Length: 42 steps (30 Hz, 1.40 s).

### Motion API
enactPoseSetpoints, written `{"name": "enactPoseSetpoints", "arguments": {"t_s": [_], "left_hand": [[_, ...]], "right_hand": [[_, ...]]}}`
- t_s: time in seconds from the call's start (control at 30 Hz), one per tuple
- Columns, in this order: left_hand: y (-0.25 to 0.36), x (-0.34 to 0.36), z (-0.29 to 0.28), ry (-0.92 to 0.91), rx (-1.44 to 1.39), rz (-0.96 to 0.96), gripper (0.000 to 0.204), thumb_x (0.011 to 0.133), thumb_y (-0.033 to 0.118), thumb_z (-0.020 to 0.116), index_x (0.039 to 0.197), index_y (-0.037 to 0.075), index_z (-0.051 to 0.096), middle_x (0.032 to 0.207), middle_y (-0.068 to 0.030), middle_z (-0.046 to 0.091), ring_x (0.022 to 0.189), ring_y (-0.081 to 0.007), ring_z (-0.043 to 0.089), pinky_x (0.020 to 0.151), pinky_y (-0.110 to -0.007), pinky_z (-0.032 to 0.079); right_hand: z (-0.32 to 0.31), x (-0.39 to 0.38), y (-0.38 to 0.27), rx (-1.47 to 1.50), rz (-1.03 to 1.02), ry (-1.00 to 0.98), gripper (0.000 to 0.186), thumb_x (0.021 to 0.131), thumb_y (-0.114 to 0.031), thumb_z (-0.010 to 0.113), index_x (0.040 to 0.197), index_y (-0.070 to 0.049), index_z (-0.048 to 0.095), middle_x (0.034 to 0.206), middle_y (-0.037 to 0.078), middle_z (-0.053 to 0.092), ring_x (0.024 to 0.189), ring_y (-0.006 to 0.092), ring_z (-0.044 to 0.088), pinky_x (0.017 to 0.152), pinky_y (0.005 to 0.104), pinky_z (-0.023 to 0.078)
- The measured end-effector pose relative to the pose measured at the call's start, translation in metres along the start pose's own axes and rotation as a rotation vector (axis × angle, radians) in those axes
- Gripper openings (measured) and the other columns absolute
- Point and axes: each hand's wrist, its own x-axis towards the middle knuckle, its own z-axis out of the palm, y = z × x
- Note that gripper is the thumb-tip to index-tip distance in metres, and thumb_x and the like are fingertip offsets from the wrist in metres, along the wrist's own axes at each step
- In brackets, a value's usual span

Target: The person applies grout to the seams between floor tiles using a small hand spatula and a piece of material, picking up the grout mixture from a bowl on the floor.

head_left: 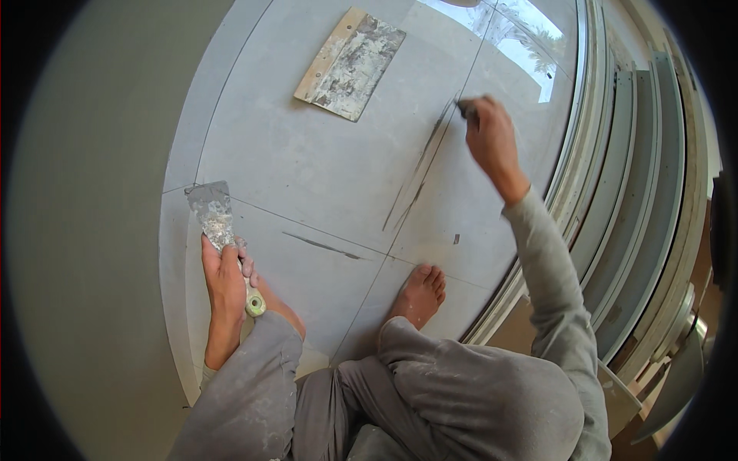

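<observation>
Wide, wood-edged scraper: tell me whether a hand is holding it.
No, the wide scraper lies on the tiled floor, apart from the left hand and the right hand.

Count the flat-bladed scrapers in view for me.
2: a narrow scraper in the left hand, and a wide scraper lying on the floor tiles. The small dark thing in the right hand is too hidden to count.

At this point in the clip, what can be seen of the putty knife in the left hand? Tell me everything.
The putty knife has a flat, metallic-looking grey blade that widens toward its straight end and is smeared with whitish residue. Its pale handle, partly hidden by the gripping left hand, ends in a yellow-green butt with a round hole. The blade points away from the person, near a floor joint; whether it touches the floor is unclear.
</observation>
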Motion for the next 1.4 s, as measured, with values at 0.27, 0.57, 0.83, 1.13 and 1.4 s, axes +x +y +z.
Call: {"name": "enactPoseSetpoints", "arguments": {"t_s": [0.27, 0.57, 0.83, 1.13, 1.4], "left_hand": [[0.005, 0.015, 0.006, 0.016, -0.024, -0.008, 0.041, 0.095, 0.003, 0.038, 0.135, 0.014, 0.042, 0.091, -0.0025, 0.048, 0.057, -0.0078, 0.044, 0.045, -0.027, 0.041], [0.0, 0.009, 0.02, -0.027, 0.008, -0.002, 0.04, 0.101, 0.008, 0.042, 0.14, 0.016, 0.04, 0.092, -0.0012, 0.05, 0.061, -0.0066, 0.045, 0.047, -0.024, 0.04], [0.02, -0.007, 0.028, -0.003, 0.002, -0.017, 0.041, 0.098, 0.006, 0.041, 0.138, 0.015, 0.039, 0.092, -0.0019, 0.05, 0.06, -0.0078, 0.045, 0.047, -0.025, 0.041], [0.041, -0.007, -0.006, 0.054, -0.043, 0.0, 0.034, 0.1, 0.007, 0.042, 0.132, 0.016, 0.042, 0.09, -0.0013, 0.05, 0.059, -0.0071, 0.046, 0.045, -0.025, 0.04], [0.027, 0.001, -0.102, 0.092, -0.038, -0.033, 0.042, 0.095, 0.0, 0.038, 0.136, 0.009, 0.04, 0.091, -0.0046, 0.05, 0.057, -0.0089, 0.044, 0.044, -0.027, 0.042]], "right_hand": [[0.036, 0.012, 0.01, -0.022, -0.241, -0.098, 0.022, 0.083, 0.007, 0.057, 0.101, -0.004, 0.066, 0.095, 0.017, 0.065, 0.095, 0.0388, 0.062, 0.083, 0.045, 0.052], [-0.002, -0.183, -0.113, 0.335, -0.027, -0.643, 0.037, 0.081, 0.005, 0.059, 0.117, 0.0, 0.066, 0.101, 0.017, 0.056, 0.096, 0.0364, 0.057, 0.085, 0.041, 0.052], [-0.028, -0.021, -0.005, 0.098, 0.062, -0.063, 0.029, 0.081, 0.011, 0.058, 0.105, 0.0, 0.072, 0.101, 0.017, 0.064, 0.101, 0.0376, 0.061, 0.088, 0.0447, 0.051], [0.017, -0.03, -0.079, 0.198, -0.19, -0.196, 0.009, 0.087, -0.004, 0.052, 0.093, -0.004, 0.059, 0.093, 0.018, 0.054, 0.087, 0.0378, 0.056, 0.077, 0.0462, 0.05], [0.049, -0.149, -0.235, 0.442, -0.238, -0.751, 0.033, 0.08, 0.005, 0.059, 0.111, 0.001, 0.068, 0.099, 0.015, 0.06, 0.095, 0.0337, 0.057, 0.083, 0.0414, 0.053]]}}
